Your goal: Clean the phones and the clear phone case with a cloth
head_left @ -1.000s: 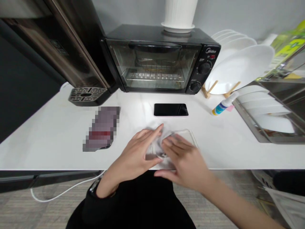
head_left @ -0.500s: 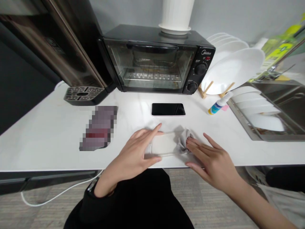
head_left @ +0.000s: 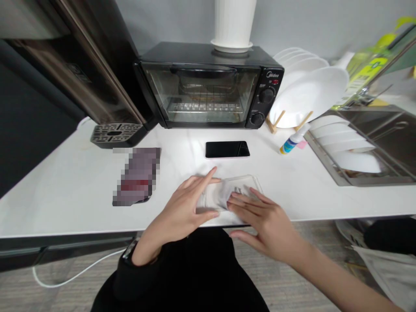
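Note:
A clear, shallow rectangular case (head_left: pixel 251 178), which looks like a phone case, lies flat on the counter close to its front edge. My left hand (head_left: pixel 180 208) spans its left end, thumb on the near side and fingers on the far side, gripping it. Under the fingertips of my right hand (head_left: pixel 269 221) a crumpled grey cloth (head_left: pixel 225 193) presses onto the middle of the case. The right thumb sticks out, away from the cloth. Just beyond the case rests a phone (head_left: pixel 227 149) with a dark screen. Part of the cloth is hidden by the right fingers.
Behind stands a black toaster oven (head_left: pixel 208 95) with a white pot (head_left: pixel 234 24) on top. A small spray bottle (head_left: pixel 290 144) leans at right, near racked plates (head_left: pixel 308 93) and a sink (head_left: pixel 344 180). A blurred-out item (head_left: pixel 139 175) and a drink dispenser (head_left: pixel 118 132) are at left.
My right hand has slid left with the grey cloth, from the right end of the case to its middle, uncovering that right end. The left hand keeps its hold.

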A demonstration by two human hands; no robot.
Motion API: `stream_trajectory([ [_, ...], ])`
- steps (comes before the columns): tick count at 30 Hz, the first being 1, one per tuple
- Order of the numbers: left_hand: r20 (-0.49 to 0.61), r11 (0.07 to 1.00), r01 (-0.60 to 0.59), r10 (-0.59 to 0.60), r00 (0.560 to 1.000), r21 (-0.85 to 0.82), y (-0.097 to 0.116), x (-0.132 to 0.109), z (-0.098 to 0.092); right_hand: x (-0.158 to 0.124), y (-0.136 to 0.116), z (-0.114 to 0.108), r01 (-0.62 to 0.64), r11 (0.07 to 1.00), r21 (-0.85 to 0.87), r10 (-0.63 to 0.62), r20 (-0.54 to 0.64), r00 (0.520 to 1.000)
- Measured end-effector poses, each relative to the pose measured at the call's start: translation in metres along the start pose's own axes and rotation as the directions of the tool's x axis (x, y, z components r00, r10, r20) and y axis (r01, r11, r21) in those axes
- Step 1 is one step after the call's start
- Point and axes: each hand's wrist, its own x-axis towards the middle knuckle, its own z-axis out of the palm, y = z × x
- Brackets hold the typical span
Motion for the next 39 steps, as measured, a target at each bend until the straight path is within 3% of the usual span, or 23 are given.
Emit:
stream_trajectory([
  [3, 0.008, 1.0, -0.018, 0.017, 1.0, 0.002, 0.001, 0.001, 0.0, -0.022, 0.029, -0.019, -0.007, 0.989, -0.148, 0.008, 0.011, 1.0],
  [6, -0.005, 1.0, -0.027, 0.027, 1.0, 0.007, 0.002, 0.003, 0.001, -0.014, 0.036, -0.014, -0.023, 0.969, -0.245, 0.015, -0.035, 0.999],
  [10, -0.017, 1.0, -0.025, 0.025, 1.0, 0.005, 0.002, 0.005, 0.002, 0.026, 0.0, 0.021, -0.089, 0.979, -0.186, 0.061, -0.154, 0.986],
  [14, -0.026, 1.0, -0.007, 0.008, 1.0, 0.021, -0.001, 0.002, 0.0, 0.049, -0.035, 0.041, -0.029, 0.999, 0.026, 0.032, -0.144, 0.989],
  [16, -0.024, 1.0, -0.019, 0.02, 1.0, 0.021, -0.002, 0.001, 0.0, 0.041, -0.033, 0.034, -0.006, 0.995, 0.097, 0.016, -0.096, 0.995],
  [19, -0.01, 0.999, -0.031, 0.031, 0.999, 0.024, -0.002, 0.0, -0.001, 0.013, -0.01, 0.011, -0.005, 0.994, 0.106, 0.005, -0.001, 1.0],
  [22, 0.0, 0.999, -0.027, 0.027, 1.0, 0.022, 0.001, 0.001, -0.001, -0.016, 0.02, -0.011, -0.03, 0.999, -0.027, 0.03, -0.003, 1.0],
  [25, 0.005, 0.999, -0.033, 0.033, 0.999, 0.025, 0.003, 0.003, -0.001, -0.019, 0.033, -0.015, -0.063, 0.987, -0.15, 0.056, -0.052, 0.997],
  [29, -0.01, 0.999, -0.035, 0.035, 0.999, 0.028, 0.001, 0.004, -0.001, 0.016, 0.007, 0.014, -0.134, 0.98, -0.145, 0.112, -0.151, 0.982],
  [33, -0.016, 0.999, 0.008, -0.007, 1.0, 0.031, -0.004, 0.001, -0.001, 0.05, -0.032, 0.042, -0.083, 0.997, 0.004, 0.082, -0.147, 0.986],
  [36, -0.01, 1.0, -0.009, 0.009, 1.0, 0.028, -0.005, 0.0, -0.002, 0.046, -0.035, 0.039, -0.032, 0.998, 0.063, 0.038, -0.1, 0.994],
  [39, -0.001, 0.999, -0.046, 0.046, 0.999, 0.015, -0.004, 0.0, -0.003, 0.017, -0.014, 0.02, 0.001, 0.998, 0.061, 0.002, -0.051, 0.999],
])
